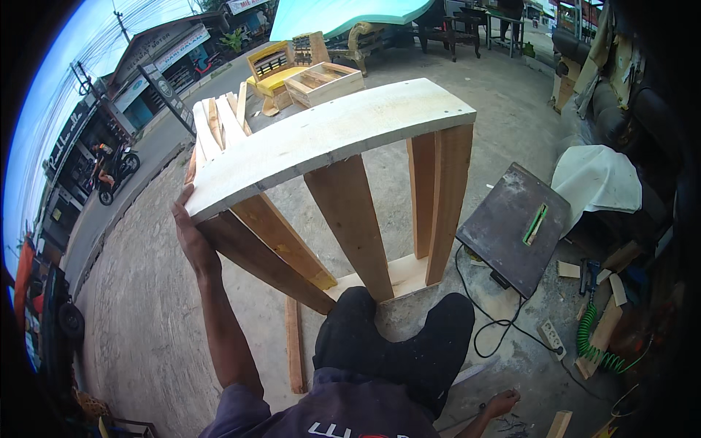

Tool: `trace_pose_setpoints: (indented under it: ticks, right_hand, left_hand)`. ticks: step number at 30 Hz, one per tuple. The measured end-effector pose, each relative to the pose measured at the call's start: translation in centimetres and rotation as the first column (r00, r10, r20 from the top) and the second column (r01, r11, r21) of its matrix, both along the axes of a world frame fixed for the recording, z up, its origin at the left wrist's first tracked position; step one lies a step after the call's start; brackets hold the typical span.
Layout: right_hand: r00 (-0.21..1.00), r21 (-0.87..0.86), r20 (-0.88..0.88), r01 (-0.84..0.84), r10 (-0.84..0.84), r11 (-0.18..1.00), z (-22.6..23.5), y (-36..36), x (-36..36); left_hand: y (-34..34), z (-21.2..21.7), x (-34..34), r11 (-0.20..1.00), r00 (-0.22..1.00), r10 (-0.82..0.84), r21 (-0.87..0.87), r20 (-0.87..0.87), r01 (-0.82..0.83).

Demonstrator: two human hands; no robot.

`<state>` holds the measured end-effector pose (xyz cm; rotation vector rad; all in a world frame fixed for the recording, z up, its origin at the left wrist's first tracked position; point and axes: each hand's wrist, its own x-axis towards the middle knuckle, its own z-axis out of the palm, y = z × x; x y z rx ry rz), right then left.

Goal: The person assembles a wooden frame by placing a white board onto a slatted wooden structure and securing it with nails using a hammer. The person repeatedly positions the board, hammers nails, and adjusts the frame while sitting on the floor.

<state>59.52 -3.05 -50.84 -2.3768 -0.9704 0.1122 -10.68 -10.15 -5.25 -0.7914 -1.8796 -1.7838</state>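
Observation:
A wooden frame stands upright in front of my knees, with a pale, whitish board along its top and several brown slats running down to a lower board. My left hand grips the top board's near left corner, its fingers against the end. Low at the right, my right hand reaches out just above the floor, apart from the frame. Its fingers look loosely extended and nothing shows in them. A thin dark rod lies close to that wrist.
Right of the frame sits a dark table saw with a trailing cable and a power strip. Beyond are a green coiled air hose and wood offcuts. Loose planks and a wooden box frame lie behind. A motorbike is on the road.

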Motion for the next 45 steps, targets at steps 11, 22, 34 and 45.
trace_pose_setpoints:
  ticks: [11,22,34,45]
  right_hand:
    - [-0.472,0.777,-0.589,-0.554,0.656,0.299,33.8,3.5,-34.6]
    - [0.504,0.216,-0.596,-0.649,0.625,0.729,22.6,4.3,-25.7]
    - [0.932,-0.546,-0.241,-0.36,0.269,0.757,4.2,-4.0,-11.3]
    - [0.935,-0.449,-0.266,-0.337,0.236,0.828,4.0,-3.4,-9.0]
  left_hand:
    - [-0.9,-9.5,20.4,0.453,0.389,-0.757,-0.007,0.525,0.891]
    - [-4.0,-1.6,11.3,0.883,0.876,-0.468,0.103,0.116,0.458]
    - [-0.8,8.0,1.3,0.902,0.927,-0.335,-0.228,0.17,0.367]
    - [-0.3,7.7,0.6,0.888,0.91,-0.377,-0.21,0.174,0.408]
